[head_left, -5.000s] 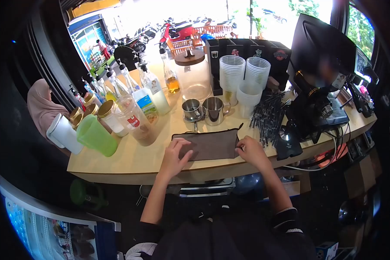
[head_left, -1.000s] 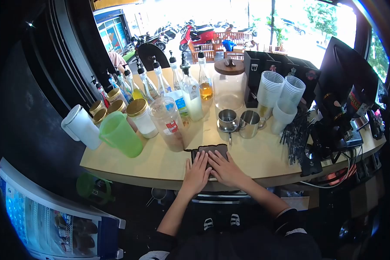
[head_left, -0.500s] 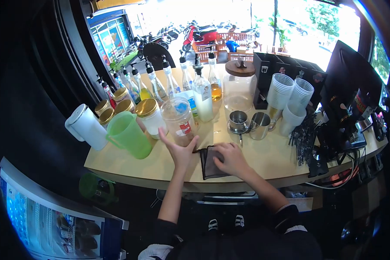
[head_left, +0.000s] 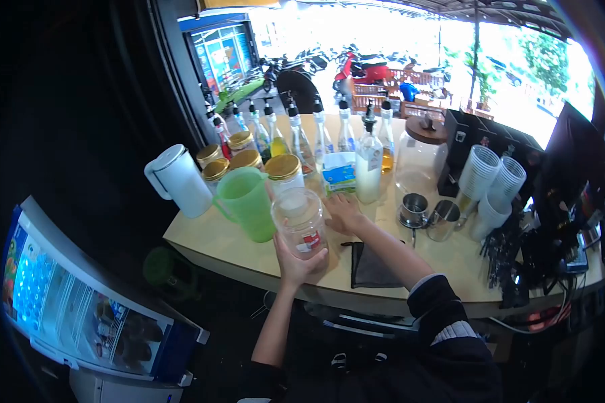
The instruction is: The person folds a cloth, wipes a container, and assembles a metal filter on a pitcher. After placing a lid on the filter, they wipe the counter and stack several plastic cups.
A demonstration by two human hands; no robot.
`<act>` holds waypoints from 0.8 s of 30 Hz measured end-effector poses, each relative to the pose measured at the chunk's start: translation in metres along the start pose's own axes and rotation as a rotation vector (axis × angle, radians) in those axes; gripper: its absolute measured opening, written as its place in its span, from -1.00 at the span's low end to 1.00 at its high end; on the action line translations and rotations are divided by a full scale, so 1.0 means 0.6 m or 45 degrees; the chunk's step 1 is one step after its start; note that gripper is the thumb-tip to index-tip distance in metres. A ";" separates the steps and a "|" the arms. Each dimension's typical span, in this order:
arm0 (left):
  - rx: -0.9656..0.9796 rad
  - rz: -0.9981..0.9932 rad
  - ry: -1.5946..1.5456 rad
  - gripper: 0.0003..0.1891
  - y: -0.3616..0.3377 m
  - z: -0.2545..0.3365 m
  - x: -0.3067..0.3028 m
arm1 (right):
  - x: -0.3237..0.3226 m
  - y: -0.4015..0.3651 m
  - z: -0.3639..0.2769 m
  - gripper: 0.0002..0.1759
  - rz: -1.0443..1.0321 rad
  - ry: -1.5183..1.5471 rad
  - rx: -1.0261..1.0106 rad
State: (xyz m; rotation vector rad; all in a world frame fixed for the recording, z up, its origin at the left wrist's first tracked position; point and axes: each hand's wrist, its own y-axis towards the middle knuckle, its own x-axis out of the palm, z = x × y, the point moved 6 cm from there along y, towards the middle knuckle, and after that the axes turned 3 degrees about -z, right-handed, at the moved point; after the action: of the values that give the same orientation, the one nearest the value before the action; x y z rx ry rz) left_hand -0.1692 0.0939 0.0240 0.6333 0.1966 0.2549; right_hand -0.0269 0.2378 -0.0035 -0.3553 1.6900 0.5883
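My left hand is wrapped round the lower part of a clear plastic jar with a red and white label. The jar is near the front of the counter, beside a green pitcher. My right hand reaches past the jar's right side with its fingers stretched out and nothing seen in them. Just beyond its fingertips stands a blue and white tissue pack. Below my right forearm, a dark folded cloth lies at the counter's front edge.
Pump bottles and gold-lidded jars line the back left, with a white pitcher at the end. To the right are a metal drip filter, a metal cup, stacked plastic cups and a large wood-lidded jar.
My left hand has closed round the clear jar and brought it nearer the front edge. My right hand has left the cloth and moved up toward the tissue pack. The view has turned left.
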 end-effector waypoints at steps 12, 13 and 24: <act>-0.023 -0.020 -0.024 0.06 -0.005 -0.002 0.004 | 0.007 0.039 -0.005 -0.06 -0.490 -0.631 -0.170; -0.032 -0.028 -0.038 0.05 -0.006 -0.001 0.005 | 0.018 0.046 -0.001 -0.02 -0.596 -0.695 -0.161; -0.004 -0.062 0.034 0.09 -0.011 0.004 0.008 | -0.273 -0.052 -0.051 -0.11 0.268 0.256 -0.277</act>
State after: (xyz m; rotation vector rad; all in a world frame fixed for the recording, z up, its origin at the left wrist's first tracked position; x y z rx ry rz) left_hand -0.1632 0.0889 0.0213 0.6216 0.2370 0.2170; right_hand -0.0022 0.1807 0.1540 -0.4048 1.8746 0.9218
